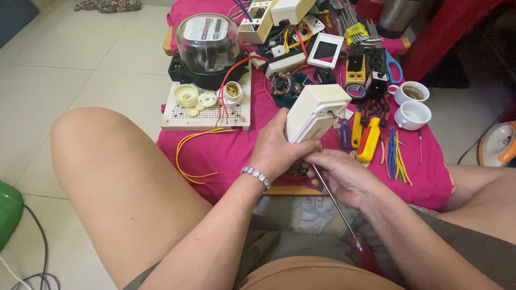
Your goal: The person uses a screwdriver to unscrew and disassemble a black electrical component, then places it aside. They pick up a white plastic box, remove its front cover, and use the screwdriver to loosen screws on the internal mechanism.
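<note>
Cream rectangular plastic housing (314, 111) gripped upright over the pink-clothed surface (226, 153), steadied by the left hand (277, 146). Just right, right hand (344, 174) pinching a red-handled screwdriver's (344, 220) shaft, tip seemingly at the housing's base. Further right, 2 white cups (411, 104).

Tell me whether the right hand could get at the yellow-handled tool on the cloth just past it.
Probably yes, but not freely. The yellow-handled tool lies uncovered on the pink cloth, just beyond the right hand. That hand, though, holds a red-handled screwdriver against the cream box, which the left hand grips.
</note>
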